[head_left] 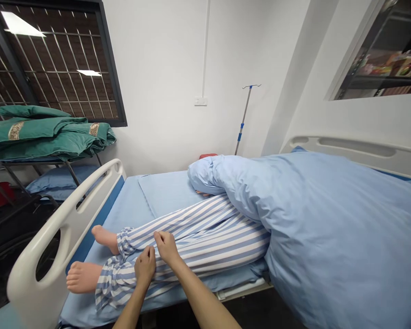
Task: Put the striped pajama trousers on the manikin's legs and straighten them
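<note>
Two legs in blue-and-white striped trousers (205, 224) lie stretched out on a bed; the bare feet (85, 276) look smooth, like a care mannequin's. My left hand (145, 265), curled into a fist, is at the nearer lower leg. A little further right and higher, my right hand (166, 246) is also a fist, over the legs around knee height. No cloth is seen bunched in either hand. Whether the fists press on the trousers or hover just above, I cannot tell. A light blue quilt (304, 205) is folded back over the upper body and hides it.
The bed's white footboard (60, 228) stands at the left, its headboard (349, 148) at the right. Behind the bed rises an IV pole (243, 123). Green folded bedding (48, 132) lies on a rack by the barred window. The quilt hangs over the near bed edge.
</note>
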Demonstrator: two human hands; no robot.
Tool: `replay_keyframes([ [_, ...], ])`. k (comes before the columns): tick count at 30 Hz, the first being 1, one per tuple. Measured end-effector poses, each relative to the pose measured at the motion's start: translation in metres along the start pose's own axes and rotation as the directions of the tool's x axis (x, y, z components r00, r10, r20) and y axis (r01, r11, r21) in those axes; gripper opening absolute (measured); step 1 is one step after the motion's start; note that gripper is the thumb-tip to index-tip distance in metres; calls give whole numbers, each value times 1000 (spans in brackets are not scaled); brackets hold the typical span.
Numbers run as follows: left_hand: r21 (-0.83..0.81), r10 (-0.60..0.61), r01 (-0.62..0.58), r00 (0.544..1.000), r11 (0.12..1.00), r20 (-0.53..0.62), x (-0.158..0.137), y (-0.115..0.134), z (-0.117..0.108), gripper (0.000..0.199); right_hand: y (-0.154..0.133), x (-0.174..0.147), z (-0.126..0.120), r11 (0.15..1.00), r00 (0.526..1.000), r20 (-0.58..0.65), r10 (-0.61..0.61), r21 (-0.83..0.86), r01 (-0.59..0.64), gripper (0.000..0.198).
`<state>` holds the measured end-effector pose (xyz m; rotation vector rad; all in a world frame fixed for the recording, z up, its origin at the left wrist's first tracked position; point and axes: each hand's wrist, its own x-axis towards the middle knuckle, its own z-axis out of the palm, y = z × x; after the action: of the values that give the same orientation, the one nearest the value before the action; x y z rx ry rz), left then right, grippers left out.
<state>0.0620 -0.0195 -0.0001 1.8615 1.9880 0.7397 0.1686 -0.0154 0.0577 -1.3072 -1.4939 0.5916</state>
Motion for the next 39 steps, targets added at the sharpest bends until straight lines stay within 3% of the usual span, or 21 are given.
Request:
replay_keyframes([
  [7,102,85,-72,988,992,-127,-9,-7,13,30,42,-29,20,970,998,-55,42,-236,-54,42],
  [15,199,124,-86,974,976,-187,-9,-7,20,29,42,-24,19,968,996,-39,81,-235,-87,44],
  [25,216,292,-239,919,947,-264,-26,-6,12,30,41,-23,18,971,997,-32,70,-227,-76,43],
  [28,185,302,-261,922,947,-243,-28,-7,10,31,41,-24,18,970,997,-32,71,-231,-76,43],
  [32,90,240,-230,961,969,-135,-24,-6,4,28,41,-24,18,973,997,-27,78,-215,-81,44],
  [36,-78,146,-146,989,986,-5,-13,10,-5,27,42,-23,16,982,996,-32,83,-168,-87,44],
  [39,-229,118,-123,992,966,-33,0,28,-8,29,41,-22,14,991,994,-54,90,-92,-95,48],
])
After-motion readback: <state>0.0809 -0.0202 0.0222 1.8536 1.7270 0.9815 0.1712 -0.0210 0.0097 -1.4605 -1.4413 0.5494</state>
